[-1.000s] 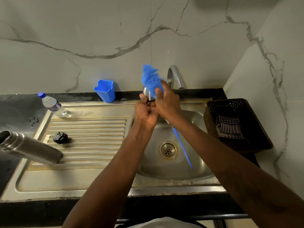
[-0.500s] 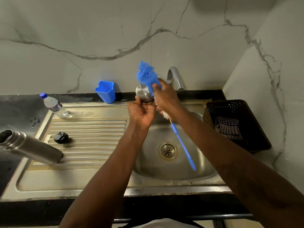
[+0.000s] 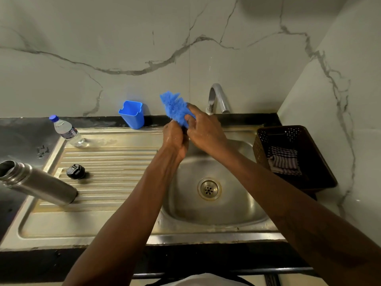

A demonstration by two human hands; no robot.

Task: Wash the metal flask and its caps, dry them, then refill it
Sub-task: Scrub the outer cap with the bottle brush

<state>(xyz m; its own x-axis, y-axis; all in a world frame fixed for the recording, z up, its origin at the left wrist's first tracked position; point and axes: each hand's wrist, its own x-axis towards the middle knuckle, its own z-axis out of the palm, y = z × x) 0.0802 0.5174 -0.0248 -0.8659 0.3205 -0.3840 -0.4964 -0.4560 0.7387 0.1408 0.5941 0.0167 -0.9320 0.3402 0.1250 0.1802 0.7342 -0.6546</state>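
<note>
One steel sink [image 3: 226, 213] with a ribbed drainboard [image 3: 111, 159] spans the counter, and the metal flask [image 3: 39, 182] rests at the drainboard's left edge, uncapped. Above the basin the right hand [image 3: 206, 134] has its fingers clamped round the blue brush [image 3: 175, 108] below the bristles, while the left hand [image 3: 175, 141] curls its fingers against them, whatever they enclose hidden; the black cap [image 3: 75, 171] sits on the ribs near the flask.
</note>
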